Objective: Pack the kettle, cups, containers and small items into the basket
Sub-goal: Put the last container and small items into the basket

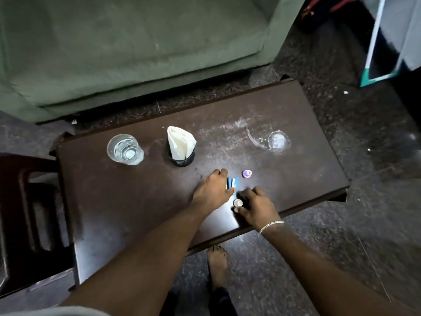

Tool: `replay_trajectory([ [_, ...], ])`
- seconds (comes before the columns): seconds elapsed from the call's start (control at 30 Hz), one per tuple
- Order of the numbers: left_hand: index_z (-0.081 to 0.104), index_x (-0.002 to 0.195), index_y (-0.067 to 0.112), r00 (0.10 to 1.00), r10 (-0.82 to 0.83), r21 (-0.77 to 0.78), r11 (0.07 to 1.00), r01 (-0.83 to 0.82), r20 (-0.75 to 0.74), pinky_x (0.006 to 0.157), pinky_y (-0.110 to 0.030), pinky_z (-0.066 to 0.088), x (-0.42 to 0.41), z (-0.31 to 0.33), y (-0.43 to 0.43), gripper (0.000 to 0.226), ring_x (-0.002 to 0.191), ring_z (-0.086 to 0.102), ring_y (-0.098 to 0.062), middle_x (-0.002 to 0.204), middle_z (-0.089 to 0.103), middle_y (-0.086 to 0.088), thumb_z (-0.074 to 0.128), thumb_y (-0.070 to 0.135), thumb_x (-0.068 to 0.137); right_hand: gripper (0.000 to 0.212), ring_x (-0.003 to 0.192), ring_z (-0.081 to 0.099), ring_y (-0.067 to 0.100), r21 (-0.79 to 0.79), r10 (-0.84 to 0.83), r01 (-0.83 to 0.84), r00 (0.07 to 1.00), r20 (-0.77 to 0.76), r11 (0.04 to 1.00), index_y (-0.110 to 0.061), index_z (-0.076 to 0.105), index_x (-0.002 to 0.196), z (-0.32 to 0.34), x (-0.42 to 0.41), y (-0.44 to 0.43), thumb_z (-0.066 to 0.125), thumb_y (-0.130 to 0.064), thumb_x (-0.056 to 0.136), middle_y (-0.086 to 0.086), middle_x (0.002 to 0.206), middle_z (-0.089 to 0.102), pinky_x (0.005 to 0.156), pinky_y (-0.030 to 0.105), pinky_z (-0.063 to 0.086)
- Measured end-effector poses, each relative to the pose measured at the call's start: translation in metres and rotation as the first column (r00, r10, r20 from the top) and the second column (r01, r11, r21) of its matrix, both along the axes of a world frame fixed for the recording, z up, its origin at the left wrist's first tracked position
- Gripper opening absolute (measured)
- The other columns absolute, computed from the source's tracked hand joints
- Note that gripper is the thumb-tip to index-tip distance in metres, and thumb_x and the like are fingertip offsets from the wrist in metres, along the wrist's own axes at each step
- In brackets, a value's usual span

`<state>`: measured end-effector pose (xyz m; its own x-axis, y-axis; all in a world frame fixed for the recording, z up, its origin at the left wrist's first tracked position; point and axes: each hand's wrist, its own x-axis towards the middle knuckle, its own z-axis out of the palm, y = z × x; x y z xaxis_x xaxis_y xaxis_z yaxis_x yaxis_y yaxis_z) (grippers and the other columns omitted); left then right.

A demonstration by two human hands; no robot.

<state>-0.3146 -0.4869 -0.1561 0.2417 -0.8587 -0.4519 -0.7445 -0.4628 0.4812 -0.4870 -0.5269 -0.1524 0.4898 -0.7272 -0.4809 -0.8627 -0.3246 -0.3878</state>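
As if gathering small items, the left hand [213, 190] pinches the mid-frame blue packet [233, 183]; the right hand [256, 207] clasps a capped vial [238, 203].

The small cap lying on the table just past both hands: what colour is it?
The cap is light purple, shown best in the head view.

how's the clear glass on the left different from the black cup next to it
The clear glass is see-through, its base showing; the black cup is opaque. The black cup holds a folded white napkin; the clear glass holds none. The clear glass looks wider than the black cup. Both stand upright on the dark table.
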Motion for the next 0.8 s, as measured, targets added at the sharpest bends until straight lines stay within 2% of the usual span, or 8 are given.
replay_trajectory([
  [0.1, 0.05, 0.122, 0.012, 0.999, 0.033, 0.006, 0.999, -0.033, 0.002, 0.095, -0.048, 0.052, -0.017, -0.011, -0.016, 0.048, 0.113, 0.063, -0.04, 0.124, 0.06, -0.016, 0.069, 0.043, 0.091, 0.035, 0.087, 0.065, 0.034, 0.012, 0.094, -0.094, 0.995, 0.035, 0.995, -0.022, 0.066, 0.115, -0.012, 0.004, -0.002, 0.07, -0.032, 0.082, 0.004, 0.105, 0.055, 0.077, 0.04, 0.054],
  [0.23, 0.05, 0.123, 0.012, 0.997, 0.021, 0.023, 0.999, -0.023, 0.078, 0.089, -0.048, 0.052, -0.031, -0.018, -0.027, 0.047, 0.109, 0.064, -0.042, 0.124, 0.06, -0.016, 0.07, 0.04, 0.091, 0.025, 0.084, 0.065, 0.038, -0.034, 0.102, -0.1, 0.994, 0.036, 0.994, -0.016, 0.067, 0.107, -0.026, 0.002, -0.004, 0.065, -0.025, 0.084, 0.007, 0.102, 0.059, 0.072, 0.039, 0.053],
  [0.37, 0.052, 0.121, 0.009, 0.999, 0.015, 0.039, 0.999, -0.017, 0.042, 0.09, -0.047, 0.051, -0.025, -0.016, -0.024, 0.039, 0.109, 0.064, -0.042, 0.124, 0.059, -0.017, 0.068, 0.031, 0.093, 0.012, 0.082, 0.066, 0.031, -0.04, -0.014, 0.016, 0.999, 0.049, 0.999, -0.02, 0.072, 0.093, -0.024, -0.003, -0.008, 0.07, -0.024, 0.082, 0.001, 0.092, 0.063, 0.066, 0.025, 0.041],
  [0.5, 0.053, 0.124, 0.012, 1.0, 0.026, -0.007, 1.0, -0.026, -0.008, 0.097, -0.046, 0.049, 0.006, 0.007, 0.002, 0.038, 0.11, 0.062, -0.037, 0.128, 0.059, -0.01, 0.065, 0.029, 0.093, 0.014, 0.087, 0.069, 0.019, 0.055, -0.157, 0.15, 0.978, 0.141, 0.987, -0.025, 0.078, 0.09, -0.004, 0.009, -0.009, 0.08, -0.018, 0.078, -0.005, 0.092, 0.069, 0.081, 0.019, 0.049],
  [0.57, 0.054, 0.127, 0.016, 0.997, 0.057, -0.066, 0.996, -0.06, -0.041, 0.096, -0.045, 0.049, 0.029, 0.027, 0.024, 0.04, 0.11, 0.062, -0.034, 0.129, 0.059, -0.005, 0.065, 0.03, 0.091, 0.019, 0.084, 0.069, 0.011, 0.108, -0.201, 0.18, 0.951, 0.236, 0.978, -0.032, 0.074, 0.083, 0.012, 0.025, -0.002, 0.083, -0.017, 0.076, -0.011, 0.09, 0.07, 0.08, 0.011, 0.048],
  [0.7, 0.054, 0.128, 0.022, 0.987, 0.15, -0.177, 0.972, -0.157, -0.051, 0.096, -0.044, 0.049, 0.079, 0.074, 0.085, 0.042, 0.112, 0.062, -0.029, 0.128, 0.059, 0.002, 0.065, 0.033, 0.089, 0.015, 0.078, 0.069, 0.009, 0.209, -0.243, 0.175, 0.899, 0.366, 0.962, -0.022, 0.075, 0.084, 0.046, 0.075, 0.03, 0.087, -0.021, 0.074, -0.008, 0.087, 0.072, 0.077, 0.021, 0.053],
  [0.8, 0.054, 0.13, 0.023, 0.955, 0.297, -0.234, 0.927, -0.293, -0.022, 0.094, -0.042, 0.05, 0.125, 0.111, 0.146, 0.043, 0.111, 0.064, -0.024, 0.128, 0.06, 0.005, 0.067, 0.034, 0.09, 0.016, 0.075, 0.067, 0.008, 0.286, -0.225, 0.103, 0.871, 0.436, 0.953, -0.021, 0.075, 0.084, 0.072, 0.129, 0.067, 0.087, -0.02, 0.074, -0.005, 0.086, 0.073, 0.076, 0.023, 0.053],
])
